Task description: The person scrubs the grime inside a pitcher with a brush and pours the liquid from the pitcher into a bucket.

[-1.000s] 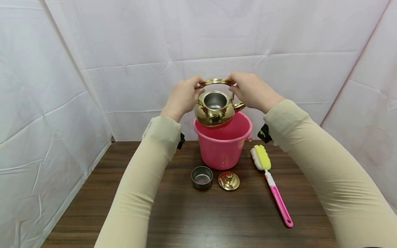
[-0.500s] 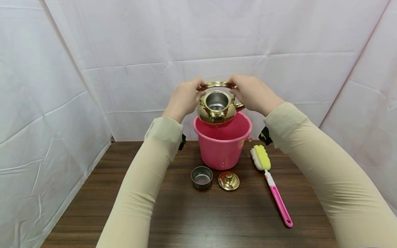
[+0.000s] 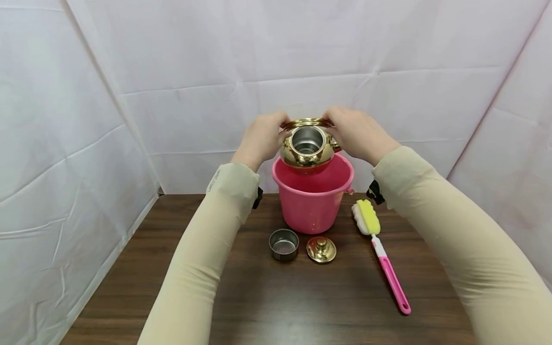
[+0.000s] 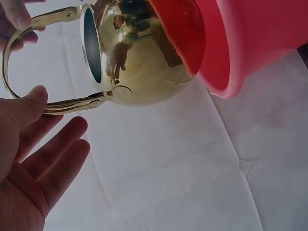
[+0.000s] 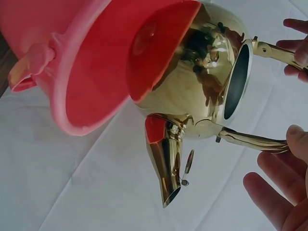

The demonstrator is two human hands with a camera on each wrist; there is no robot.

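Observation:
A shiny gold kettle (image 3: 297,159), its lid off, hangs over the mouth of a pink bucket (image 3: 311,211). My left hand (image 3: 264,139) pinches the left side of its arched handle (image 4: 72,104) between thumb and index finger; the other fingers stretch out loosely in the left wrist view. On the opposite side, my right hand (image 3: 360,132) pinches the handle the same way. The spout (image 5: 166,159), with a small flap, points to the right side. The round opening (image 3: 307,139) shows a grey metal inside. The kettle's base overlaps the bucket's rim in the head view.
In front of the bucket stand a small metal strainer cup (image 3: 284,245) and the gold lid (image 3: 321,249) on the dark wood table (image 3: 276,306). A pink-handled sponge brush (image 3: 384,254) lies to the right. White cloth (image 3: 172,57) hangs behind and at both sides.
Both hands have lowered the kettle slightly and shifted it a little to the right, its spout now more hidden behind the right hand. The head view has also moved slightly.

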